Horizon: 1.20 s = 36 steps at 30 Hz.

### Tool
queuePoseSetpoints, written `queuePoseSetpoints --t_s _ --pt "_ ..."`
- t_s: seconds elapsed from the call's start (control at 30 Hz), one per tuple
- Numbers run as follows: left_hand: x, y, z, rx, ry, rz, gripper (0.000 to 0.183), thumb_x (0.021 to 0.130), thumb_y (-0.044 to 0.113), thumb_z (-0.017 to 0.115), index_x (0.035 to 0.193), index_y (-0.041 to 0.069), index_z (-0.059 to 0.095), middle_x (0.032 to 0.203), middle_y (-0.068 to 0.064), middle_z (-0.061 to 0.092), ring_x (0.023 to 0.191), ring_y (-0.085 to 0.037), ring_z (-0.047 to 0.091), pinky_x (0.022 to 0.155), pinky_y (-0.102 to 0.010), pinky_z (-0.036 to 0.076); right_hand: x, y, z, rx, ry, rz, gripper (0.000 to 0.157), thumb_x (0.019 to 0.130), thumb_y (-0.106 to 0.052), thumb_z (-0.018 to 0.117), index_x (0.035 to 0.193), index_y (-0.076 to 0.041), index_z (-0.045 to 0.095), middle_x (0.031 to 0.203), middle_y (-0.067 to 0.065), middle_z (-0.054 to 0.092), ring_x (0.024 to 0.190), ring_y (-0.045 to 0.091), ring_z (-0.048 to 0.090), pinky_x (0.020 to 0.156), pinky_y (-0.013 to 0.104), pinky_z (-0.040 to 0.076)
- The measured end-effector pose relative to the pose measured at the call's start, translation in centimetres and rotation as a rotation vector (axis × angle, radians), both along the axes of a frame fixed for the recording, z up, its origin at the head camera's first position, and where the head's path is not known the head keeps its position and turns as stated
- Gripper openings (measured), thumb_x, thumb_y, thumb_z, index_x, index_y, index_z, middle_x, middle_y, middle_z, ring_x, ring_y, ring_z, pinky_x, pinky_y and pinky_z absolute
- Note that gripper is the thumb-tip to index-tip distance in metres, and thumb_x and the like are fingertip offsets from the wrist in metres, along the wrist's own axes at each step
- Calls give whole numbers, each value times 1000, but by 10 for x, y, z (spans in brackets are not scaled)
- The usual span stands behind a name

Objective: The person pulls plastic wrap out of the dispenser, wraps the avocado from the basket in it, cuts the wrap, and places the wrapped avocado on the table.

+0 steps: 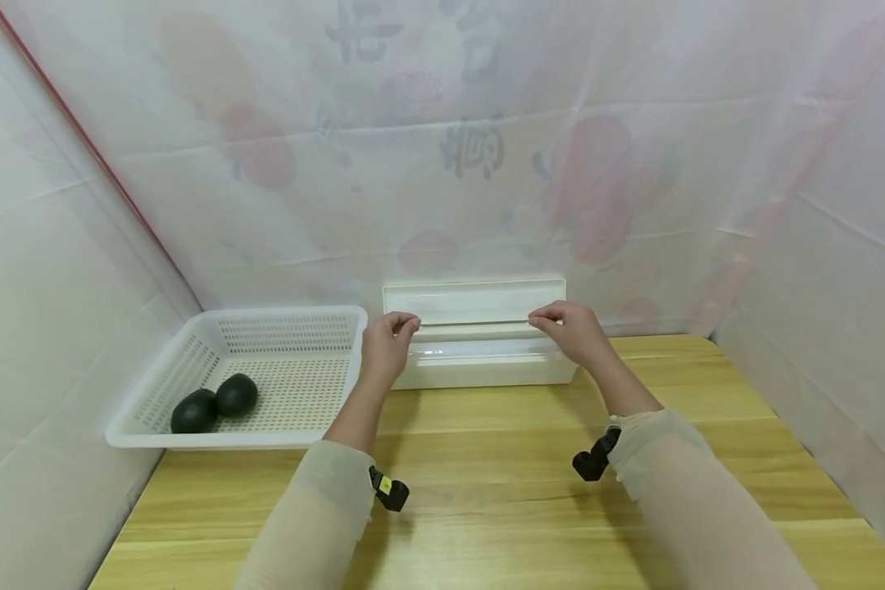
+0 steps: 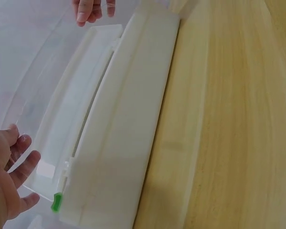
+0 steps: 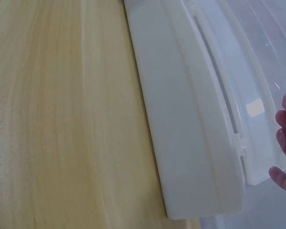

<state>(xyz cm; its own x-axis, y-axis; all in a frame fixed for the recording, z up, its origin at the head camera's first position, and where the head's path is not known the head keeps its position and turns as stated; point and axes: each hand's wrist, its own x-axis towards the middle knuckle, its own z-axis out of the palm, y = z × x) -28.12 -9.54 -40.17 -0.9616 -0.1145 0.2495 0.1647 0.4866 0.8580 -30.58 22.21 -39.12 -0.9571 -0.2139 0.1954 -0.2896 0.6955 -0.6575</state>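
A long white cling film dispenser (image 1: 487, 374) stands on the table by the back wall, its lid (image 1: 479, 300) raised. Thumb and fingers of my left hand (image 1: 386, 351) pinch the left end of a clear sheet of film (image 2: 40, 71) above the box. At the opposite end, my right hand (image 1: 577, 334) pinches the film too. The sheet spans between both hands, faint and see-through in the wrist views. A green cutter tab (image 2: 56, 202) shows at one end of the dispenser. The film roll inside is mostly hidden by the front wall.
To the left sits a white perforated basket (image 1: 354, 360) holding two dark green avocado-like fruits (image 1: 237, 396). The wooden table (image 1: 487, 508) stretches in front of the dispenser. Printed sheeting (image 1: 442, 205) hangs directly behind, and pale walls enclose both sides.
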Motion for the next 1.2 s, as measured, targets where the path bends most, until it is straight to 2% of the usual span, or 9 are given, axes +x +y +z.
queuePoseSetpoints --t_s 0.1,0.37,0.63,0.8,1.03,1.2 --pt "-2 -2 3 21 -11 -6 19 95 26 65 101 9 73 96 -6 74 88 -25 67 70 -29 52 -2 0 4 1 -11 1 34 100 -36 57 117 -11 71 117 8 67 100 26 60 80 41 49" --pt "-8 -6 13 67 5 -33 18 94 22 68 99 6 74 96 -8 74 95 -29 69 78 -34 54 -5 0 17 10 -1 2 34 100 -35 58 116 -9 71 114 9 67 100 27 61 81 42 49" --pt "-10 -8 23 88 -47 -54 22 95 25 66 105 7 73 101 -4 74 98 -21 68 86 -35 55 -4 0 27 1 4 9 34 100 -36 58 117 -9 70 113 10 68 102 27 62 83 45 51" --pt "-11 -10 27 122 -49 -80 24 95 24 66 107 4 72 104 -5 74 103 -24 68 91 -38 54 -5 1 33 -14 6 14 33 99 -35 58 117 -9 71 114 10 68 103 28 62 85 46 52" --pt "-15 -14 31 135 -39 -106 26 96 24 65 109 3 71 105 -6 73 107 -29 67 91 -38 54 -6 1 41 -30 -9 16 37 100 -35 58 119 -7 69 117 11 67 103 28 61 84 44 52" --pt "-16 -14 37 126 -19 -106 26 95 25 65 108 3 71 103 -7 73 106 -29 67 88 -38 53 -7 2 46 -21 25 16 36 99 -36 58 118 -7 70 114 11 68 101 27 62 82 42 51"
